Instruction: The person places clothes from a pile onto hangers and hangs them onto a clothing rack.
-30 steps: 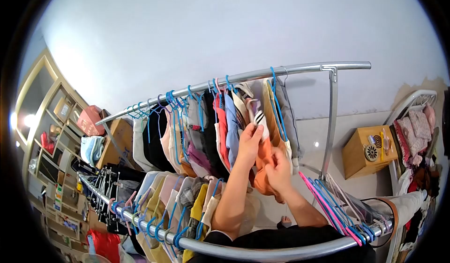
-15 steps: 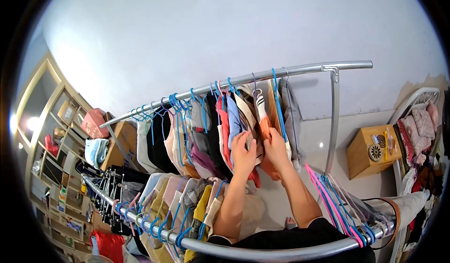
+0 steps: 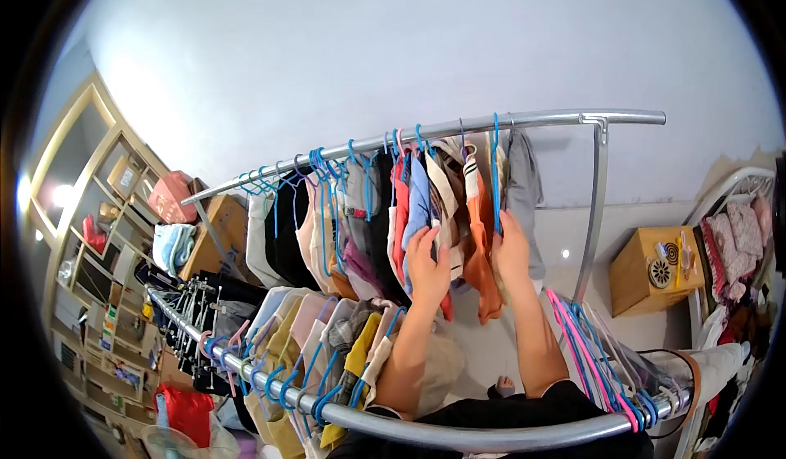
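My left hand (image 3: 429,269) is among the clothes on the far rail, against the light blue shirt (image 3: 417,201), its thumb apart from the fingers. Right of it hangs an orange garment (image 3: 481,250) with a striped white upper edge, apart from both hands. Farther right, my right hand (image 3: 512,254) has its fingers and thumb around the edge of a cream garment (image 3: 501,168) on a blue hanger (image 3: 495,180). A grey garment (image 3: 522,172) hangs just beyond it.
A curved metal rail (image 3: 458,437) with shirts and hangers runs close in front of my body. Pink and blue hangers (image 3: 585,352) cluster at its right. A wooden box (image 3: 647,283) stands on the floor at right. Shelves (image 3: 98,295) stand at left.
My right hand has let go of the orange garment and shifted right to the cream one on the blue hanger. The orange garment now hangs free. My left hand stays among the clothes.
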Demonstrator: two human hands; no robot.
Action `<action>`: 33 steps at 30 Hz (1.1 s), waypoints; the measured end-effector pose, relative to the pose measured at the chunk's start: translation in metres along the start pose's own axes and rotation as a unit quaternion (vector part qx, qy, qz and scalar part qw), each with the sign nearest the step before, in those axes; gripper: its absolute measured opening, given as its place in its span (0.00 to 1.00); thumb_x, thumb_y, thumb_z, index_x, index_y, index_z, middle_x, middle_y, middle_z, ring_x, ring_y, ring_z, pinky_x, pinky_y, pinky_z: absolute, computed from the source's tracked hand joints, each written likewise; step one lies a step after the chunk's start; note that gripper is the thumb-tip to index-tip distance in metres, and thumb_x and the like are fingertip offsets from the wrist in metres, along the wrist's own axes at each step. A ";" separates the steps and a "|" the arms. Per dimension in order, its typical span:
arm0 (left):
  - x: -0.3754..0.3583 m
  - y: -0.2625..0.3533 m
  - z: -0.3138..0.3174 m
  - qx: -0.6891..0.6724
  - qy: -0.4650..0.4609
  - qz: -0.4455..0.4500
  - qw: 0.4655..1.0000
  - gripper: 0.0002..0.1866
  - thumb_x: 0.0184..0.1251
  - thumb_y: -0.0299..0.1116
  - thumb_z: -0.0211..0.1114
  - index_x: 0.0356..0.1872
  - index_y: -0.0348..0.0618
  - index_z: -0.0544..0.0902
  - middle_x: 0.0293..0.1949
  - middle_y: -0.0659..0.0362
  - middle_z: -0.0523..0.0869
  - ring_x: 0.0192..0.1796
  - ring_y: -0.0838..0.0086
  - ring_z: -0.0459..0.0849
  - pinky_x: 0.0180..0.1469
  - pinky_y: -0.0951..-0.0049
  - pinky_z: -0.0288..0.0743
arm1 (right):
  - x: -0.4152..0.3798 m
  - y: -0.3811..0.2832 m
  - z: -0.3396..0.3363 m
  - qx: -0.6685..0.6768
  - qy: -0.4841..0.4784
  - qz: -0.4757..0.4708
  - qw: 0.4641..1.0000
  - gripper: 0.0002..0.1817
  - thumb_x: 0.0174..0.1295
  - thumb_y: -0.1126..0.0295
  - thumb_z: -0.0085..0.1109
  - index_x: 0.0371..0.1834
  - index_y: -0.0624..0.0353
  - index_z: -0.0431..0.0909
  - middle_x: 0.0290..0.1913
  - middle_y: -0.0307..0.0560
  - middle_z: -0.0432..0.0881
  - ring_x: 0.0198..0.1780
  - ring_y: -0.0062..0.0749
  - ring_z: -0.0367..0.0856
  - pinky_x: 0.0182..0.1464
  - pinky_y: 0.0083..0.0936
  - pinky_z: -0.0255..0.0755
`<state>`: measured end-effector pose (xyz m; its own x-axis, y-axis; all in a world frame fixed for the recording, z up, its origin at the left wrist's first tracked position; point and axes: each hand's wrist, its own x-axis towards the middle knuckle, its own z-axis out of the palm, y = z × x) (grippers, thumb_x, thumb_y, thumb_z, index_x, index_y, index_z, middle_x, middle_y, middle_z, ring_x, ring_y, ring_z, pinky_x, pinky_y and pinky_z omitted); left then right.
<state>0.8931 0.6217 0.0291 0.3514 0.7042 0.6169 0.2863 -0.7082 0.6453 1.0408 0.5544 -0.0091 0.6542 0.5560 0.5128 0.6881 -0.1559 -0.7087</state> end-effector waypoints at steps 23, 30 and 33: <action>-0.182 0.097 -0.037 -0.238 -0.183 0.138 0.944 0.13 0.58 0.24 0.57 0.45 0.35 0.77 0.47 0.51 0.77 0.50 0.64 0.74 0.54 0.70 0.66 | -0.287 -0.076 -0.116 -0.014 0.034 0.045 0.998 0.14 0.45 0.80 0.55 0.38 0.60 0.75 0.39 0.53 0.77 0.42 0.48 0.74 0.42 0.39 0.68; -0.260 0.140 -0.048 -0.421 -0.318 -0.019 0.849 0.11 0.61 0.22 0.55 0.44 0.36 0.78 0.43 0.54 0.78 0.41 0.72 0.80 0.43 0.77 0.73 | -0.326 -0.141 -0.243 -0.338 0.332 -0.022 0.880 0.17 0.38 0.81 0.59 0.36 0.57 0.76 0.40 0.45 0.77 0.40 0.45 0.72 0.45 0.34 0.65; -0.276 0.163 -0.051 -0.450 -0.378 -0.025 0.809 0.10 0.63 0.23 0.54 0.45 0.36 0.77 0.43 0.57 0.77 0.42 0.76 0.80 0.43 0.79 0.71 | -0.329 -0.133 -0.276 -0.431 0.305 0.067 0.846 0.17 0.40 0.81 0.59 0.37 0.58 0.76 0.41 0.46 0.76 0.42 0.43 0.72 0.46 0.34 0.64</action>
<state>0.7974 0.3146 -0.0126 0.9015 0.2579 0.3475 -0.3278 -0.1172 0.9374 0.8212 0.1670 0.0499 0.6034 0.0019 0.7975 0.3962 -0.8685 -0.2977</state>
